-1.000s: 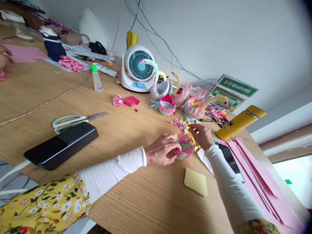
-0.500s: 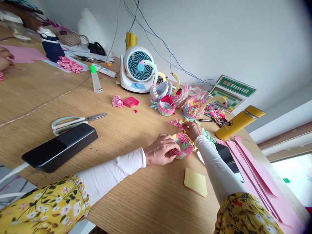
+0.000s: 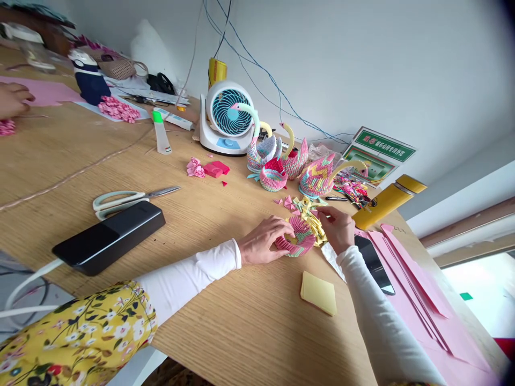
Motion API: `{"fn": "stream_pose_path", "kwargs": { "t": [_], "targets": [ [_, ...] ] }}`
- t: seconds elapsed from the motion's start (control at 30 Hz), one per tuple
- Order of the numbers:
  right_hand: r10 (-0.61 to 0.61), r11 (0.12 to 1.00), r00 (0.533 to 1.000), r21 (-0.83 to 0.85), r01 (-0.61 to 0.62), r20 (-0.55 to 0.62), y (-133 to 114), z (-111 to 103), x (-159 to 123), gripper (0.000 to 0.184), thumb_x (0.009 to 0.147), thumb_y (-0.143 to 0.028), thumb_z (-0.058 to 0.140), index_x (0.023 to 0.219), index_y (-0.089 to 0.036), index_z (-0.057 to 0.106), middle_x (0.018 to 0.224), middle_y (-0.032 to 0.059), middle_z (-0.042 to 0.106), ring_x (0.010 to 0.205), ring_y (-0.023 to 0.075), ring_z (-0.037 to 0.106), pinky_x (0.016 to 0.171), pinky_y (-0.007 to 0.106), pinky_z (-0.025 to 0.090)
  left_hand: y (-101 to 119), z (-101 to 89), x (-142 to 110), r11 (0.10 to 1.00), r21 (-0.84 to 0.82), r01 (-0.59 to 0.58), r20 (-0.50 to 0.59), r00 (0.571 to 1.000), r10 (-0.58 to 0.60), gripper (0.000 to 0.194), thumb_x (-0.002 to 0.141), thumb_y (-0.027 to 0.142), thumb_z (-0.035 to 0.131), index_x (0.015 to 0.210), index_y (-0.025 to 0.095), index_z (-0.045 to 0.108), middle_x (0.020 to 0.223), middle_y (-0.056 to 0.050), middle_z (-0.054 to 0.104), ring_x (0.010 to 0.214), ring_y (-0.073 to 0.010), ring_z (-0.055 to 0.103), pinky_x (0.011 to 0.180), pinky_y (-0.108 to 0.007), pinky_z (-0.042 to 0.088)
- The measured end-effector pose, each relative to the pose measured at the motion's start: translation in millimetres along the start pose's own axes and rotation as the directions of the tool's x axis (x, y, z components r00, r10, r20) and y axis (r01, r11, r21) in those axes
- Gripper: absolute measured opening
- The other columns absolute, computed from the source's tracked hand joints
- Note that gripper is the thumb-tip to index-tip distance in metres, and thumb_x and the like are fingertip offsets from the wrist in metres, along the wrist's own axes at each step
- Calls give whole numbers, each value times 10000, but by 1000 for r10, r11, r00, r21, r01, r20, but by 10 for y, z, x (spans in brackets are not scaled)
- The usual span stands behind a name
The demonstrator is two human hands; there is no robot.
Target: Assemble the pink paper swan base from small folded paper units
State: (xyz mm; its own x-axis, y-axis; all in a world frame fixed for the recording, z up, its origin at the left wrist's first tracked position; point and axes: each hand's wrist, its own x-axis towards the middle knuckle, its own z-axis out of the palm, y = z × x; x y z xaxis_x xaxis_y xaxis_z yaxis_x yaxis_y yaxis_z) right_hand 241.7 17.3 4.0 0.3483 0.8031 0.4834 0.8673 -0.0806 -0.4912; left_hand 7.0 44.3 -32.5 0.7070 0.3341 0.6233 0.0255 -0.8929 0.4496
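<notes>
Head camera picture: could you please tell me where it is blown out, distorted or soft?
Head view: the window at lower right is overexposed to near white; the wide lens tilts and bends the wooden table, with dark vignetting in the right corners; the co-worker's hand at the far left edge is soft, while the left hand and the paper ring are sharp.

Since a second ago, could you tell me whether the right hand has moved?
Yes. The right hand reached out toward the paper swans, then drew back beside the folded paper ring.
</notes>
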Motion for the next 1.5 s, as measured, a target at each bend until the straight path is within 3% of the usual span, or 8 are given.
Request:
{"fn": "stream_pose_path", "kwargs": {
  "t": [0.2, 0.37, 0.43, 0.53, 0.87, 1.17, 1.5],
  "targets": [
    [138, 950, 990, 281, -139, 21, -26, -206, -505, 309, 727, -408, 650, 901, -167, 736, 596, 21, 640, 509, 138, 521, 513, 261, 411, -56, 12, -35, 1000, 20, 6, -11, 1000, -6, 380, 785, 272, 668, 1112, 158, 510, 1215, -124, 510, 1179, -222, 421, 1039, -388, 356],
    [337, 707, 932, 618, -344, 133, -31, -313, -946, 382, 635, -408, 771, 926, -166, 721, 715, 34, 657, 527, 90, 445, 470, 223, 357, -127, 13, -66, 999, 46, 21, -11, 1000, -21, 385, 759, 246, 655, 1112, 175, 520, 1238, -127, 476, 1212, -244, 392, 1044, -428, 351],
    [404, 618, 899, 673, -407, 172, -48, -326, -1064, 392, 592, -399, 804, 897, -165, 727, 750, 41, 665, 523, 73, 415, 448, 207, 326, -134, -16, -74, 999, 44, 21, -9, 1000, -20, 386, 748, 179, 615, 1121, 170, 516, 1239, -131, 472, 1213, -244, 393, 1046, -426, 352],
    [455, 554, 865, 693, -461, 211, -83, -329, -1146, 412, 547, -407, 825, 867, -164, 735, 732, 39, 667, 497, 63, 384, 419, 202, 285, -123, -91, -78, 998, 50, 26, 17, 999, -27, 344, 769, 119, 541, 1111, 157, 540, 1228, -130, 481, 1203, -232, 396, 1063, -407, 336],
    [507, 483, 838, 738, -471, 202, -98, -315, -1128, 410, 492, -368, 854, 821, -154, 739, 693, 23, 654, 470, 48, 346, 408, 205, 231, -109, -205, -50, 994, 103, 43, 53, 997, -48, 230, 925, 214, 432, 1046, 189, 626, 1186, -100, 523, 1168, -211, 410, 1059, -374, 344],
    [485, 515, 857, 736, -439, 171, -90, -311, -1143, 429, 506, -401, 845, 834, -146, 737, 686, 29, 646, 462, 51, 344, 396, 210, 232, -138, -184, -46, 993, 113, 30, 39, 999, -35, 234, 945, 249, 419, 1013, 189, 635, 1141, -90, 550, 1147, -191, 420, 1062, -350, 350],
    [492, 494, 853, 752, -437, 173, -36, -295, -1140, 414, 513, -381, 847, 839, -152, 734, 725, 24, 646, 465, 44, 338, 406, 214, 232, -75, -205, -51, 995, 92, 26, 27, 999, -28, 200, 903, 264, 485, 1019, 169, 618, 1139, -104, 539, 1137, -209, 421, 1053, -363, 350]
  ]
}}
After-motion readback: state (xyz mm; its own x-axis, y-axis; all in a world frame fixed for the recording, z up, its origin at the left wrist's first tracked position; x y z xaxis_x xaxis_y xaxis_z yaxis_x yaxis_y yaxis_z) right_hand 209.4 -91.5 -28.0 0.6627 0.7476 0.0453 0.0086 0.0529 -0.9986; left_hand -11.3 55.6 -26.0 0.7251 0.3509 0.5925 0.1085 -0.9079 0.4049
